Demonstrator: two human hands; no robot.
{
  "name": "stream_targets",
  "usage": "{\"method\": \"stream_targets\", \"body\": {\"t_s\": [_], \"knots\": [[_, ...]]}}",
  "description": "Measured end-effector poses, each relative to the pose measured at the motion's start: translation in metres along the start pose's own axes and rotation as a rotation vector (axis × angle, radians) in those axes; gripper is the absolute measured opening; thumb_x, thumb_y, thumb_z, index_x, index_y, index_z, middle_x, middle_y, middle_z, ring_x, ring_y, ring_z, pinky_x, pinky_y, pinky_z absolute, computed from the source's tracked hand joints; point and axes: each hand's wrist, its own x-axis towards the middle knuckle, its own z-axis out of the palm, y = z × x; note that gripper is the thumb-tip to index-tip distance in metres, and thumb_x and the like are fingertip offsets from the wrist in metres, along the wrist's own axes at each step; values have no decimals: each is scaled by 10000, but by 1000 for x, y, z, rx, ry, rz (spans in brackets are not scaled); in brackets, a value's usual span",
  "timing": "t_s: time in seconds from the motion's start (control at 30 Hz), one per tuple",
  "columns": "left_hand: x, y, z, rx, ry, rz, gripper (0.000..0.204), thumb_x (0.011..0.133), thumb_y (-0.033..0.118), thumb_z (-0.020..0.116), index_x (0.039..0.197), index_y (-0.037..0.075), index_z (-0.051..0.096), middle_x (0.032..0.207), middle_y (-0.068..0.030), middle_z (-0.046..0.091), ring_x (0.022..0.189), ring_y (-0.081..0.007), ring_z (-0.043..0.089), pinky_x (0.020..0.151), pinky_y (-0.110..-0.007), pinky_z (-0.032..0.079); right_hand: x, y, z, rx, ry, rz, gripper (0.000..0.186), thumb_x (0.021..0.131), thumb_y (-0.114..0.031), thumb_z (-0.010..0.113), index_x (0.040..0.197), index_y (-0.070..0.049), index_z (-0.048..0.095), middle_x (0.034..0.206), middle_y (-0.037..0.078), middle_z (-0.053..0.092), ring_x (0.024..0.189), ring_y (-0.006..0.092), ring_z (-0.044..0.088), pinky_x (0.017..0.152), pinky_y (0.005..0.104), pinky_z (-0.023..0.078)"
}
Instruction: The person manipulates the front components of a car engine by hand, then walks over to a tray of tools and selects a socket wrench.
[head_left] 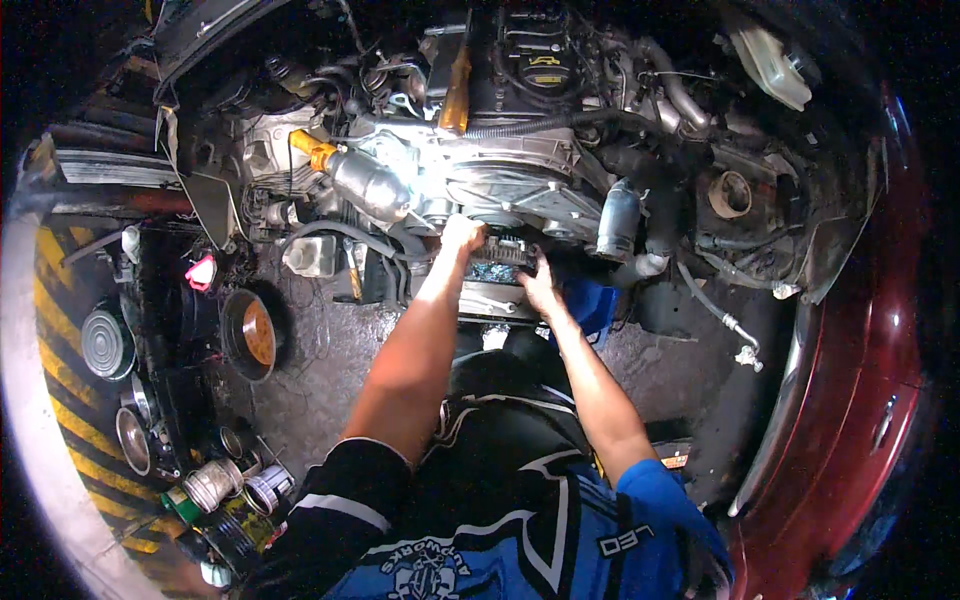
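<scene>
Low at the front of the opened engine (520,185), both of my hands are at a ribbed grey metal part (507,250). My left hand (463,238) is closed at the part's left end; what its fingers grip is hidden. On the right side, my right hand (540,286) holds the part's edge between thumb and fingers. Just below them, a wrench (492,304) lies on a flat grey surface. A lit work lamp (368,183) with an orange grip shines on the engine from the left. An amber-handled screwdriver (456,95) stands on top of the engine.
A dark pan (236,345) with orange-brown contents sits on the floor at left. Several cans (212,487) cluster at lower left. A blue container (592,312) is beside my right forearm. A hose (705,295) hangs at right, near a red car panel (860,400).
</scene>
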Motion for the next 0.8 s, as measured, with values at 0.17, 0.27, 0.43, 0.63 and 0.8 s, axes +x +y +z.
{"method": "stream_targets", "body": {"t_s": [0.17,0.27,0.43,0.63,0.8], "knots": [[29,19,13,-395,-209,-151,294,713,326,663,631,44,665,605,-125,633,532,-232,603,518,-349,487,30,32,-8,234,10,157,740,725,-120,640,1394,-29,337,1288,175,494,1173,288,468,993,327,358],[31,4,25,-205,-9,64,246,731,262,628,611,48,644,553,-110,598,477,-221,562,483,-346,461,26,22,-11,196,-2,80,725,709,-109,637,1374,-17,364,1277,178,504,1154,283,474,973,314,364],[41,-5,45,96,78,319,194,748,232,586,649,78,651,582,-96,603,498,-213,568,502,-347,466,11,0,-25,-81,116,8,693,730,-134,626,1367,-11,381,1286,199,514,1195,290,480,1008,326,362],[42,-32,26,485,30,472,176,734,274,565,753,164,701,714,-77,662,621,-236,645,594,-379,514,-8,-45,-25,-59,-56,-78,732,752,-175,634,1408,-53,330,1300,207,514,1205,297,498,1012,352,382],[9,46,-8,139,332,978,117,730,221,586,631,171,623,567,-81,575,516,-269,584,463,-375,436,-3,-22,-53,-140,112,-80,762,773,-223,672,1429,-90,307,1305,209,510,1205,314,498,1004,369,390]]}}
